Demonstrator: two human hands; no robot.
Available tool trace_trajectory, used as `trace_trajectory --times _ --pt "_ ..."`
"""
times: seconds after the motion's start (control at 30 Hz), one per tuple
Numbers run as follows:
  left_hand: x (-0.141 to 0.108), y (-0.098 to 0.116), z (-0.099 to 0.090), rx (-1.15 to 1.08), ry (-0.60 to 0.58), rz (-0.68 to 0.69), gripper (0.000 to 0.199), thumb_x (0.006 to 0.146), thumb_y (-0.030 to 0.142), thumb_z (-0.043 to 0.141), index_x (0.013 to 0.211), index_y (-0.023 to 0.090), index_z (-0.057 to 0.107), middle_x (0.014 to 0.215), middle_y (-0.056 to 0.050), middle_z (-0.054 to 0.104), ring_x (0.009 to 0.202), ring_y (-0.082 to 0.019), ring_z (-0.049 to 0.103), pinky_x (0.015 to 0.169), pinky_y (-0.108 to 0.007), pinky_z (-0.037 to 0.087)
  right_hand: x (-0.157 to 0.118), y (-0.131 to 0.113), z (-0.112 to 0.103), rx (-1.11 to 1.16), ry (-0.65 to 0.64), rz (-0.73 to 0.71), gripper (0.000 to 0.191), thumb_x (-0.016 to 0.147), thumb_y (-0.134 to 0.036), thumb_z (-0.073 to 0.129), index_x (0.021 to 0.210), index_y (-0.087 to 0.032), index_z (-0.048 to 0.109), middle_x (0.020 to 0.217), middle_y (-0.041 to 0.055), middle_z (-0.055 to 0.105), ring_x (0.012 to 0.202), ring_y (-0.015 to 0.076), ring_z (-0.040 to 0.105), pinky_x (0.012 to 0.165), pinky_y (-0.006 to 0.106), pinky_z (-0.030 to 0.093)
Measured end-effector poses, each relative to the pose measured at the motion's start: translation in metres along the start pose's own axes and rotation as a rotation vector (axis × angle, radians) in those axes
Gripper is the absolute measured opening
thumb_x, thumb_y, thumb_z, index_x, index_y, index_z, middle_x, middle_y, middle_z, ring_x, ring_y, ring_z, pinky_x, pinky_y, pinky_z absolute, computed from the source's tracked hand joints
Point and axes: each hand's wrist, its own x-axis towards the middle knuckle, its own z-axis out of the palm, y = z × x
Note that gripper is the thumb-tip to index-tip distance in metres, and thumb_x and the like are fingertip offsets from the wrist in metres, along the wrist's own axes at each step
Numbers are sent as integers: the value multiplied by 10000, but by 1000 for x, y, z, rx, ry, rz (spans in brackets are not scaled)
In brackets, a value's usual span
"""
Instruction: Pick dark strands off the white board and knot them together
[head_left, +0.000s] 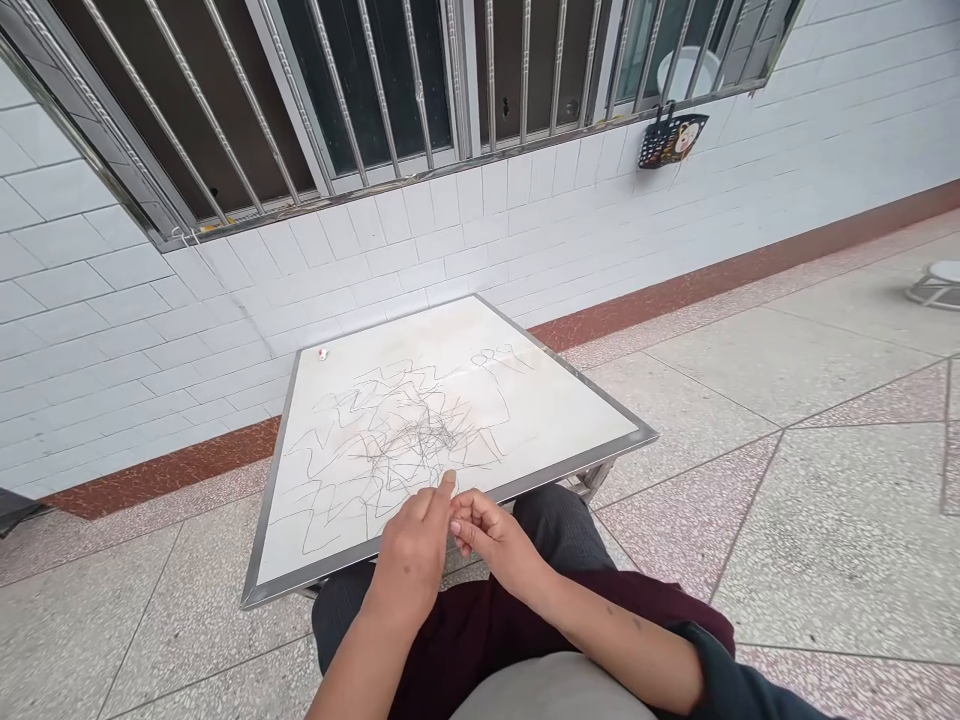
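A square whiteboard (pixel 450 420) with a thin metal frame lies flat at the centre of the frame, its smooth white face covered in tangled grey zigzag scribbles that thicken into a dense knot near the middle; a few faint characters sit toward its upper right corner, and a small red-and-white magnet-like dot (pixel 323 353) rests near the upper left corner. The left hand (pixel 412 555) is at the board's lower edge, loosely curled, its forefinger stretched out so the tip touches the board's surface by the frame; the right hand (pixel 491 535) lies just beside it, fingers bent inward and pinched together, perhaps on something tiny, though the view is too small to tell; the two hands nearly touch. Below them are dark trouser knees and a maroon garment. Under the board's right edge a metal support shows. The floor (pixel 787 480) is speckled terrazzo in grey and pinkish panels; behind stands a wall of glossy white rectangular tiles (pixel 600 200) with a rust-red skirting band; at the top, a window with slim metal bars (pixel 375 90), and a small dark basket (pixel 670 140) hanging at upper right.
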Motion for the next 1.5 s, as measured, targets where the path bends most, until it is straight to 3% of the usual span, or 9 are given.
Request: trace_trajectory --times 0.13,0.43,0.6,0.87,1.07,1.5 --pt "0 8 2 -87 102 -138 531 957 219 412 1456 271 237 937 -35 605 723 -116 620 607 -215 518 -3 -9 2 -20 5 0 323 868 -528 522 942 -215 511 715 -26 502 607 116 485 584 266 454" --pt "-8 26 7 -407 70 -310 588 925 188 470 1442 356 244 942 -11 542 668 -98 609 629 -249 554 -1 -23 4 10 47 15 322 884 -547 482 849 -228 453 703 -34 476 591 114 468 540 247 415" --pt "-14 33 7 -676 178 -510 624 896 154 481 1432 364 239 1147 -56 470 741 -98 651 670 -278 582 -5 -26 3 79 38 70 309 857 -516 547 843 -212 495 681 -41 499 611 113 501 555 239 392" --pt "-14 45 1 -931 312 -826 771 807 203 609 1446 359 206 1138 -41 495 714 -101 673 752 -319 566 -3 -24 0 134 53 72 217 824 -379 644 781 -173 590 664 -30 594 633 97 501 615 231 354" --pt "-14 44 0 -1113 219 -946 668 779 258 651 1391 262 385 789 22 596 732 -141 661 753 -317 558 -3 -23 0 300 24 112 197 767 -340 709 791 -168 617 646 -32 598 613 105 533 640 252 398" --pt "-24 19 12 -1091 49 -963 646 737 397 680 1328 210 498 737 3 656 770 -187 647 726 -329 553 5 -17 11 304 160 100 293 648 -370 786 685 -168 579 585 -54 557 547 87 487 571 226 379"
